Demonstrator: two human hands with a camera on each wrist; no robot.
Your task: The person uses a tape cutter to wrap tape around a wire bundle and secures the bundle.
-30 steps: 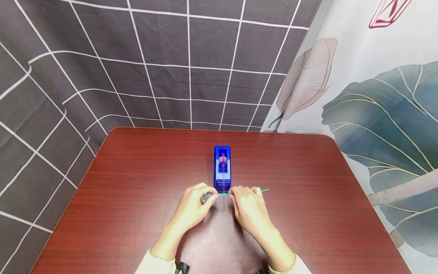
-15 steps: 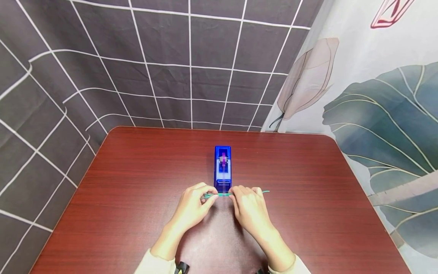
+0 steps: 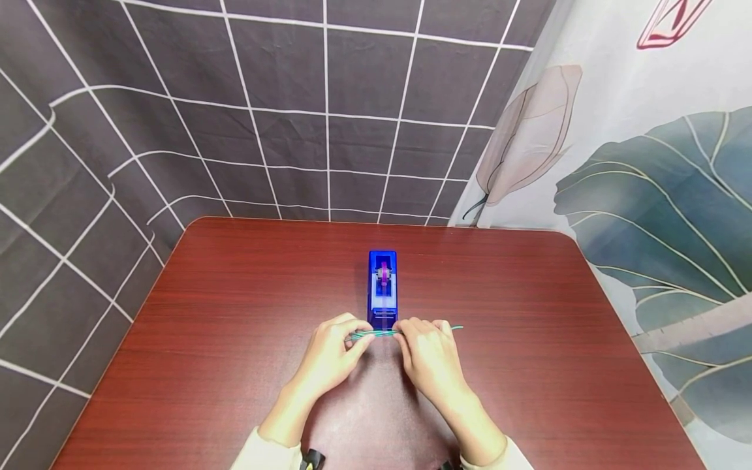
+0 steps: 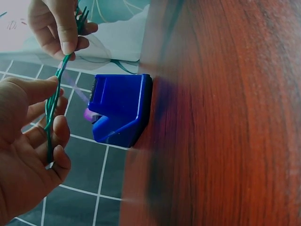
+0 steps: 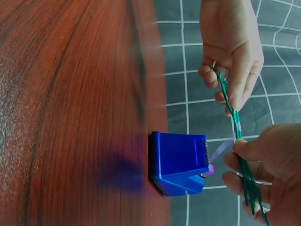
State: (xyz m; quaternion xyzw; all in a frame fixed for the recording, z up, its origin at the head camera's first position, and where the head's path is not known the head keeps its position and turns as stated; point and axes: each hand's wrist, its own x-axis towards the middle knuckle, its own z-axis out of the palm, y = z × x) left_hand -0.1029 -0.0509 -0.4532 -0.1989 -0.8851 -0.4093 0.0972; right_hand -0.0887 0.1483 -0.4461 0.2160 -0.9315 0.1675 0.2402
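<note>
At the left, the left hand [image 3: 331, 356] pinches one part of the bundle of green wires [image 3: 384, 333] between thumb and fingers; should that pinch slacken, the wires could likely slide against each other and spread. Between the hands, a strip of tape [image 4: 75, 87] runs from the blue tape dispenser [image 4: 118, 96] to the bundle. It could probably wrinkle or stick to itself if the wires were turned unevenly, and a hard tug might drag the dispenser over the wooden table [image 3: 235, 313] (it looks light enough to slide). At the right, the right hand [image 3: 430, 359] pinches the bundle too; twisting out of step with the left might skew the wrap.

The wires are held at the near side of the dispenser, raised off the tabletop. From the left, their ends splay slightly, then they draw together into a thin, slightly uneven cord with a pale, glossy patch where tape seems to lie, and beyond the right hand's grip they fan out as loose, separate tips.
</note>
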